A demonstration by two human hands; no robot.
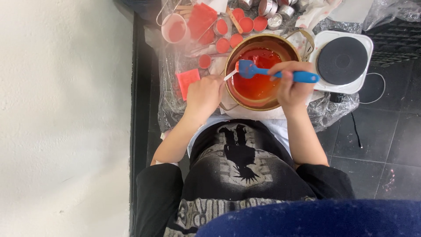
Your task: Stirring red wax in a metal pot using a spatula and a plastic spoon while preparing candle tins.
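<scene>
A gold-coloured metal pot (286, 44) stands on a plastic-covered surface and holds glossy red-orange liquid (258, 85). My right hand (291, 87) grips the handle of a blue silicone spatula (302, 77). The spatula's head lies over the liquid, near the pot's left rim. My left hand (204, 94) rests at the pot's left side and holds a small white utensil (230, 75). The white tip meets the spatula head above the liquid.
A white single hot plate (342, 59) with a black disc sits right of the pot, its cable on the dark tiled floor. Several small round tins (222, 44) of red material, a pink cup (175, 28) and a red block (187, 81) lie behind and left. A white wall stands at left.
</scene>
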